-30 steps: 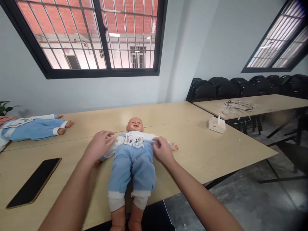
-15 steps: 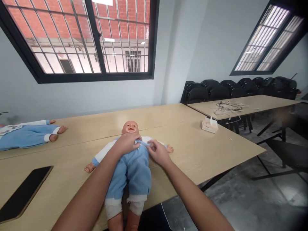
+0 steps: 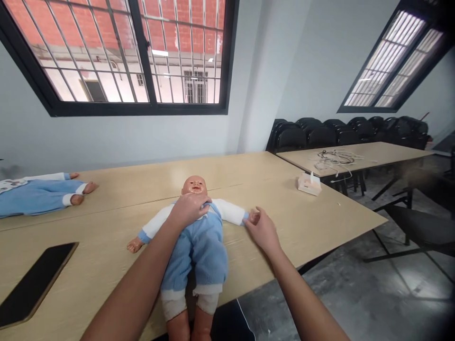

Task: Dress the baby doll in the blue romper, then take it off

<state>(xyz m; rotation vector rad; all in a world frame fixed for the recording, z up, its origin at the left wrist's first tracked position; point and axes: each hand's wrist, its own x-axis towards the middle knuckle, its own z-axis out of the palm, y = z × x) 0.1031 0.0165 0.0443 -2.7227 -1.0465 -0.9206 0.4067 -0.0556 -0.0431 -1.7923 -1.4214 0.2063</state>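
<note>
A baby doll [image 3: 209, 244] lies on its back on the wooden table, head away from me, in blue overalls and a white top with blue cuffs. My left hand [image 3: 188, 208] is on its chest just under the chin, fingers curled on the upper edge of the overalls. At the end of the doll's outstretched arm on the right, my right hand [image 3: 262, 229] has its thumb and fingers around the doll's small hand [image 3: 253, 216], beside the blue cuff [image 3: 245, 218]. My left hand covers part of the chest and collar.
Another doll [image 3: 42, 194] in similar clothes lies at the far left. A dark phone [image 3: 37, 279] is nearer on the left. A tissue box [image 3: 309, 184] stands on the right. Cables [image 3: 337, 158] lie on the other table, with stacked black chairs [image 3: 305, 135] behind.
My right hand has left the doll's chest and moved right to the doll's hand. My left hand stays on the chest. The camera view has shifted slightly.
</note>
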